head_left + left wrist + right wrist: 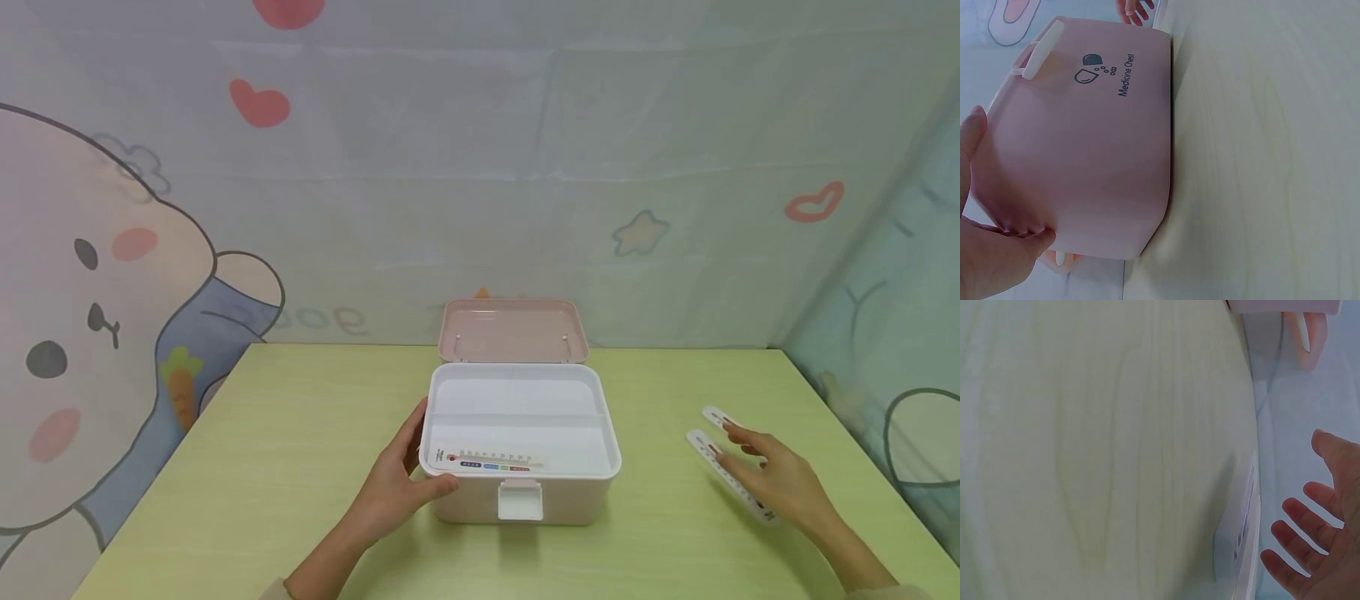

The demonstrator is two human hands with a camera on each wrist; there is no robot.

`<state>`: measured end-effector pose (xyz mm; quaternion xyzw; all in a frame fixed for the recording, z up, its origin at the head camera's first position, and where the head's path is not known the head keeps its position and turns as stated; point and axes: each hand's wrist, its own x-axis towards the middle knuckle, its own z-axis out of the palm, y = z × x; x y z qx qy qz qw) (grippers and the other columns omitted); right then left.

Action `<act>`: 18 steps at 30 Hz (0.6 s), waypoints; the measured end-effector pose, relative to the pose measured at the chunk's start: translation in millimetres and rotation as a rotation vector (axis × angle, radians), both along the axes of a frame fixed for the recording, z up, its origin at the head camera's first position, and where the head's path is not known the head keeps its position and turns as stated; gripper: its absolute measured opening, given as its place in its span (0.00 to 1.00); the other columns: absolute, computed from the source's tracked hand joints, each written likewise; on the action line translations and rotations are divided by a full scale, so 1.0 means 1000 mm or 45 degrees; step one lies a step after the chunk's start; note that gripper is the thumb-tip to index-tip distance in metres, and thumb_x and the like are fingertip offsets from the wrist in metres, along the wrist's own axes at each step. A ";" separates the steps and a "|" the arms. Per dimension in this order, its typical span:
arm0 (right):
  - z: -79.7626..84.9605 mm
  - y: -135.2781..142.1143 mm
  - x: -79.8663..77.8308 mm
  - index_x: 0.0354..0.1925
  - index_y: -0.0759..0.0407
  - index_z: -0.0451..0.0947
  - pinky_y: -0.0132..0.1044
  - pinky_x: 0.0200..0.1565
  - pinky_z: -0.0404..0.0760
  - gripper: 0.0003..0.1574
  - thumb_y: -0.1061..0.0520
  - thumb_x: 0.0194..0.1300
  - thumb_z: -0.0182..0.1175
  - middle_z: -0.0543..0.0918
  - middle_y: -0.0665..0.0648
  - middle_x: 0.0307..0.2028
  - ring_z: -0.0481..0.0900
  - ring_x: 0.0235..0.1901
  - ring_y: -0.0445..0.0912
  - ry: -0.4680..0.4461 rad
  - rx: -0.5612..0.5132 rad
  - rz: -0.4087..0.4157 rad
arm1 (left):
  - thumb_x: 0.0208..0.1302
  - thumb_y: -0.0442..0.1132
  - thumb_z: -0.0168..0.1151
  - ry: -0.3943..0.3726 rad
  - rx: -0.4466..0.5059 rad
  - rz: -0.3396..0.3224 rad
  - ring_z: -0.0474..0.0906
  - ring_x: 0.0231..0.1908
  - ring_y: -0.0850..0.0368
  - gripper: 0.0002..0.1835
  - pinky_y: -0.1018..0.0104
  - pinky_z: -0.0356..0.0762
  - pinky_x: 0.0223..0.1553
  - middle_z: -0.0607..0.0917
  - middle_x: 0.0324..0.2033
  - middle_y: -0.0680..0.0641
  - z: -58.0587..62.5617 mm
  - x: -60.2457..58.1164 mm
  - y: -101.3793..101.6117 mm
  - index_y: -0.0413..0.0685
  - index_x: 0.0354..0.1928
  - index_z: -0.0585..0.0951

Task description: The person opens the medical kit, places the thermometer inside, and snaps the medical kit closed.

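A pink medicine chest [555,502] stands on the table with its lid [513,329] raised at the back. My left hand [393,479] holds its front left corner, thumb over the front rim and fingers on the side. The white tray [517,387] on top of the chest has two compartments. A flat thermometer [491,460] with a printed scale lies in the front one. To the right, my right hand [780,479] hovers with spread, relaxed fingers [1300,515] over two white thermometers, a near one [723,475] and a farther one [716,414] partly hidden by the fingers.
The yellow-green table [322,417] runs back to a hanging cloth [420,192] printed with hearts and a bear. A white latch [520,502] hangs open on the chest's front. "Medicine Chest" lettering [1126,75] shows in the left wrist view.
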<state>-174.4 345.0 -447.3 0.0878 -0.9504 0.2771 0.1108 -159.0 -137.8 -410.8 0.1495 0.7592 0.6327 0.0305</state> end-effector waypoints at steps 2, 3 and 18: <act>-0.003 0.001 0.000 0.58 0.66 0.69 0.58 0.40 0.77 0.32 0.49 0.62 0.59 0.77 0.68 0.50 0.76 0.45 0.63 -0.014 0.019 -0.013 | 0.45 0.37 0.74 -0.002 -0.004 0.002 0.62 0.64 0.56 0.56 0.60 0.58 0.64 0.62 0.66 0.51 -0.001 0.000 0.000 0.57 0.72 0.48; -0.004 0.001 0.001 0.58 0.67 0.69 0.57 0.39 0.77 0.32 0.49 0.62 0.60 0.78 0.68 0.49 0.76 0.45 0.63 -0.021 0.031 -0.022 | 0.45 0.37 0.74 -0.006 -0.006 0.004 0.62 0.64 0.56 0.56 0.60 0.59 0.64 0.62 0.66 0.51 -0.001 0.000 0.000 0.57 0.72 0.48; -0.021 0.002 0.003 0.51 0.68 0.75 0.56 0.36 0.78 0.29 0.51 0.56 0.65 0.82 0.67 0.39 0.82 0.35 0.59 0.039 0.068 -0.089 | 0.45 0.37 0.74 -0.004 0.004 -0.003 0.61 0.64 0.56 0.56 0.62 0.58 0.64 0.63 0.66 0.51 -0.001 -0.001 0.000 0.56 0.72 0.48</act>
